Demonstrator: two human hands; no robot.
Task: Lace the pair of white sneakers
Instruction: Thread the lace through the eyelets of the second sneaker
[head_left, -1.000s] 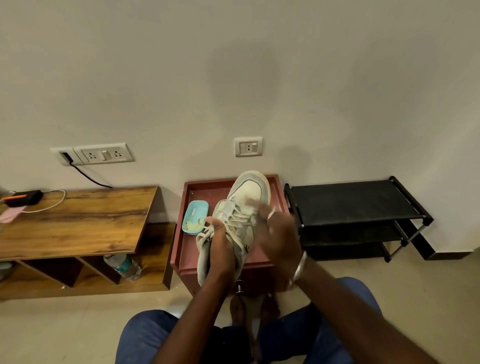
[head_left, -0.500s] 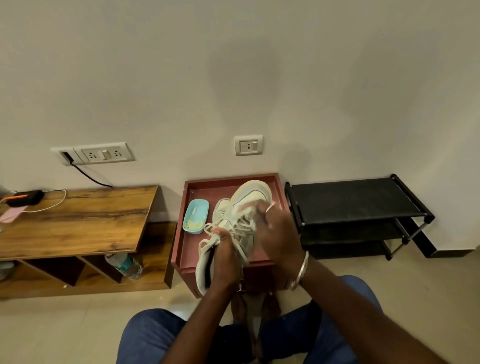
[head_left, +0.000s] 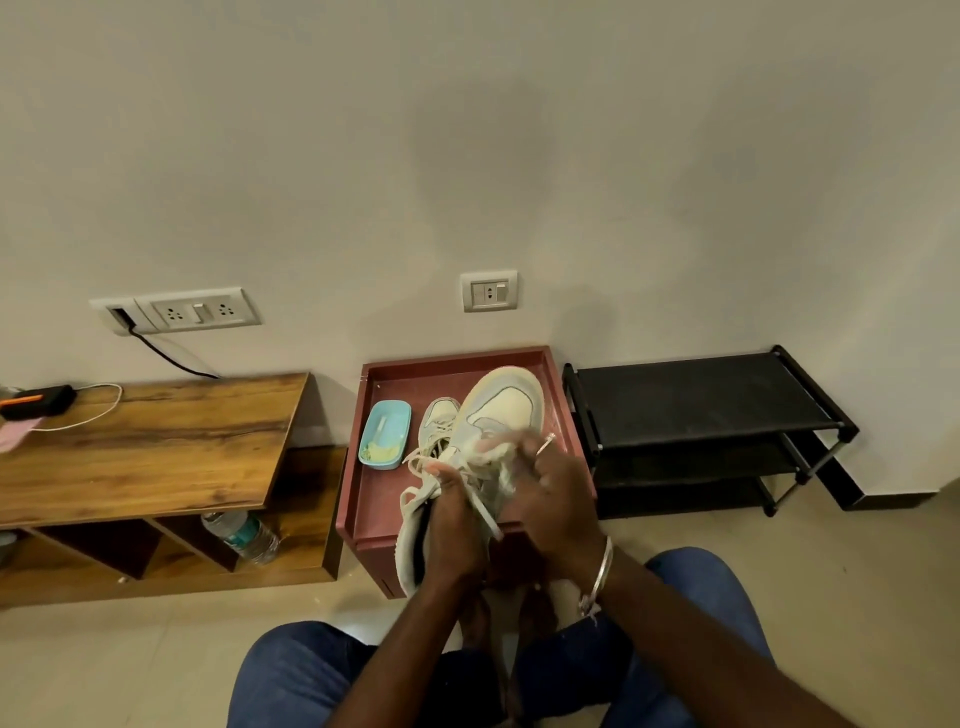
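The red tray (head_left: 551, 358) against the wall holds a blue dish (head_left: 385, 435) at its left with something yellow in it, and beside that the second sneaker (head_left: 439, 419), lying flat with its toe to the wall. The sneaker (head_left: 503, 406) is held above the tray, toe pointing away, and it covers the second sneaker's right side and much of the tray floor. The left hand (head_left: 451, 527) grips it at the heel collar. The right hand (head_left: 562, 496) lies over the lacing with fingers curled, but they are blurred, so I cannot tell whether they pinch anything. A lace (head_left: 486, 515) end sticks out between the hands. The hands hide the sneaker's rear half. A black rack (head_left: 696, 397) stands just right of the tray. A wooden table (head_left: 156, 441) stands to the left, with a bottle (head_left: 242, 536) lying on its lower shelf.
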